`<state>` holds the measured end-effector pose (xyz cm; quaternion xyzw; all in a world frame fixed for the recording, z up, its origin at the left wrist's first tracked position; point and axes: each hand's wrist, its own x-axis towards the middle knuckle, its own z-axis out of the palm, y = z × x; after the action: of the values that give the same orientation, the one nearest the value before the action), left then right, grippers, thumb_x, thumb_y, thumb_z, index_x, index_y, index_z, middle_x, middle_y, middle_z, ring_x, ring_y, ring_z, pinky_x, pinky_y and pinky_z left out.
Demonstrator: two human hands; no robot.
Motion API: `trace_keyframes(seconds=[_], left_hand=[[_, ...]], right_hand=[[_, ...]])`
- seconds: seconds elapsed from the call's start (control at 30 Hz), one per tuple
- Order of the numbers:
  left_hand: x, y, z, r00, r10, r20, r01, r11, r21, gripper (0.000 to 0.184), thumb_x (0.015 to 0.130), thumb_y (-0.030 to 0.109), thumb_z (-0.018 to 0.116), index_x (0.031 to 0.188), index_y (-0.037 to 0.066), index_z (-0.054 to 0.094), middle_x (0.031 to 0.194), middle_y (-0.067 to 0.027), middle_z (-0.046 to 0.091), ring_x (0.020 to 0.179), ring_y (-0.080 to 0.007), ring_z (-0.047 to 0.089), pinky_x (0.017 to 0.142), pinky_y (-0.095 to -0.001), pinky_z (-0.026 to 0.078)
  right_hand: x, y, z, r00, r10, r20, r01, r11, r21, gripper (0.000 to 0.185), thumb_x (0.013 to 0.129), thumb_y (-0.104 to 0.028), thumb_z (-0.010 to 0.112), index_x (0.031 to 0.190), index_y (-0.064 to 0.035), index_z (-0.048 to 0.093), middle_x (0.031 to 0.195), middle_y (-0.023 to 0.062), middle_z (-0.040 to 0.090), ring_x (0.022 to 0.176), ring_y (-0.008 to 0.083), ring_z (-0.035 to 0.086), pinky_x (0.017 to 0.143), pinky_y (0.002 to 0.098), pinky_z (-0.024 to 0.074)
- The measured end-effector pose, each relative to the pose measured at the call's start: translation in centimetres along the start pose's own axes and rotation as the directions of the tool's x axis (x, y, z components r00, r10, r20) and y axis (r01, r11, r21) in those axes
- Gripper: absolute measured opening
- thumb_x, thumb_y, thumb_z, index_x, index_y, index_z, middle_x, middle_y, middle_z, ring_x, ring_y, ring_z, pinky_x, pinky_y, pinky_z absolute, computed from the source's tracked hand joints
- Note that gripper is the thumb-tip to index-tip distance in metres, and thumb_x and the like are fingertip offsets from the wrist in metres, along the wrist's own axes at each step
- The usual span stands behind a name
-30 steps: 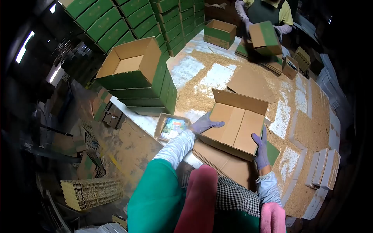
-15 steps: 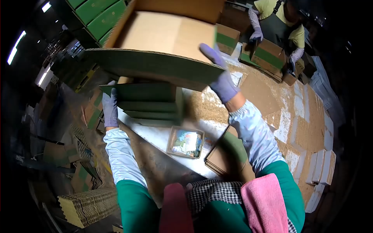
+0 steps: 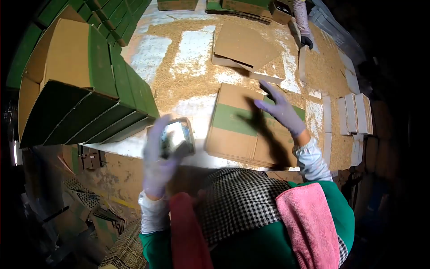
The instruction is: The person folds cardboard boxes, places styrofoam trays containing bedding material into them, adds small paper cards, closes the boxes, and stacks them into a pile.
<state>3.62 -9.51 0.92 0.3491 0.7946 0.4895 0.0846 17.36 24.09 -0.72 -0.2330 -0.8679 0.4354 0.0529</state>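
Note:
My right hand [image 3: 283, 112], in a pale purple glove, hovers with fingers apart over flat folded cartons [image 3: 235, 119], brown with a green band. Its shadow falls across them. My left hand [image 3: 156, 163], gloved likewise and smeared by motion, is in front of a small open box [image 3: 191, 139] that holds papers or labels. Its thumb stands away from the fingers and I see nothing in it. To the left, several open green-and-brown cartons [image 3: 103, 62] stand nested in a tilted row at the table edge.
The worktable [image 3: 192, 47] is strewn with sawdust-like crumbs. A flat cardboard sheet [image 3: 244, 45] lies over white-sided blocks, with more white blocks [image 3: 351, 112] at right. A co-worker's gloved hand [image 3: 307, 41] is at upper right. Green cartons [image 3: 112, 15] are stacked at far left.
Both hands have let go of the cartons; the open carton I was lifting now stands at the left end of the row. My hands have come back toward my body, and the view has turned.

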Motion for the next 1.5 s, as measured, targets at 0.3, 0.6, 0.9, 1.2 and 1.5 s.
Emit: trace_keyframes(seconds=[0.3, 0.6, 0.9, 1.2, 1.5], left_hand=[[-4.3, -8.5, 17.7, 0.852, -0.055, 0.521, -0.174, 0.909, 0.379, 0.106, 0.073, 0.045, 0.074, 0.150, 0.004, 0.014, 0.153, -0.0302, 0.007, 0.140, -0.0482, 0.015, 0.112, -0.0473, 0.027], [3.0, 5.8, 11.0, 0.869, -0.191, 0.456, 0.127, 0.978, 0.167, 0.080, 0.081, 0.031, 0.071, 0.142, -0.003, 0.034, 0.137, -0.0205, 0.046, 0.122, -0.0310, 0.050, 0.103, -0.0369, 0.038], [2.0, 4.1, 10.8, 0.953, 0.015, 0.302, -0.122, 0.932, 0.340, 0.064, 0.093, 0.036, 0.054, 0.145, 0.006, 0.032, 0.109, -0.0239, 0.064, 0.081, -0.0356, 0.065, 0.077, -0.0407, 0.050], [11.4, 10.1, 14.9, 0.838, 0.254, 0.483, -0.452, 0.819, 0.354, 0.077, 0.095, 0.047, 0.048, 0.145, -0.005, 0.021, 0.131, -0.0271, 0.046, 0.119, -0.0376, 0.047, 0.101, -0.0447, 0.034], [10.3, 13.2, 20.7, 0.710, 0.573, 0.408, -0.694, 0.472, 0.544, 0.087, 0.072, 0.045, 0.073, 0.139, 0.001, 0.038, 0.140, -0.0254, 0.038, 0.135, -0.0405, 0.029, 0.113, -0.0558, 0.014]], right_hand=[[-23.5, 20.4, 3.4, 0.912, 0.209, -0.352, -0.298, 0.929, -0.220, 0.134, 0.058, -0.053, 0.084, 0.148, 0.0037, 0.004, 0.152, 0.0306, 0.007, 0.143, 0.0435, 0.008, 0.115, 0.0478, 0.0179], [-20.8, 10.0, -9.4, 0.840, 0.147, -0.522, -0.028, 0.973, 0.229, 0.103, 0.059, -0.023, 0.087, 0.143, 0.0009, 0.032, 0.137, 0.0178, 0.043, 0.127, 0.0303, 0.044, 0.108, 0.0382, 0.0352], [-19.1, 11.3, -9.1, 0.911, -0.169, -0.375, 0.157, 0.986, -0.060, 0.075, 0.068, -0.023, 0.074, 0.135, -0.0031, 0.045, 0.139, 0.0206, 0.041, 0.131, 0.0369, 0.039, 0.111, 0.0430, 0.0289], [-3.5, 10.3, -16.2, 0.958, 0.062, -0.279, 0.105, 0.832, 0.544, 0.081, 0.086, -0.047, 0.061, 0.141, 0.0048, 0.032, 0.143, 0.0224, 0.039, 0.131, 0.0310, 0.041, 0.111, 0.0337, 0.0290], [-6.8, 11.9, -11.1, 0.982, -0.034, -0.187, 0.000, 0.984, -0.178, 0.121, 0.072, -0.052, 0.074, 0.144, 0.0132, 0.003, 0.148, 0.0320, 0.022, 0.140, 0.0373, 0.025, 0.114, 0.0359, 0.0242]])
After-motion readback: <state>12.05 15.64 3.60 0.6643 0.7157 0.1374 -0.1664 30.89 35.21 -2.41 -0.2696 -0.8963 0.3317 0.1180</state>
